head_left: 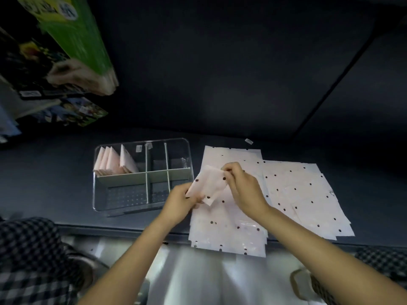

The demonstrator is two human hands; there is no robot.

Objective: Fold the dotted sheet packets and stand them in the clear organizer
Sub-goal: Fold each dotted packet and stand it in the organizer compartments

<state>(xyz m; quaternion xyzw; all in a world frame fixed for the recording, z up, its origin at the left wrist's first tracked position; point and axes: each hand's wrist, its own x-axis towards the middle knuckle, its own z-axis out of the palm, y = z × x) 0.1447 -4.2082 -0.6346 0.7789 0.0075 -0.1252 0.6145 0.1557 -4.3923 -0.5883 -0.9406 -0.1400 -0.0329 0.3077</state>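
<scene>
Dotted packet (209, 183) is hanging above the desk's (66, 172) front edge, the left grip (179, 201) pinching its lower corner, the right grip (244, 186) pinching its upper edge, beside the clear organizer (187, 148).

A dark grey bench (55, 172) runs across the view, its near edge a pale metal strip (123, 230). Behind it rises a dark wall (220, 62), crossed at the right by a slanting seam (330, 84). At upper left, colourful books (44, 62) lean in a blurred stack. The light is dim.
</scene>
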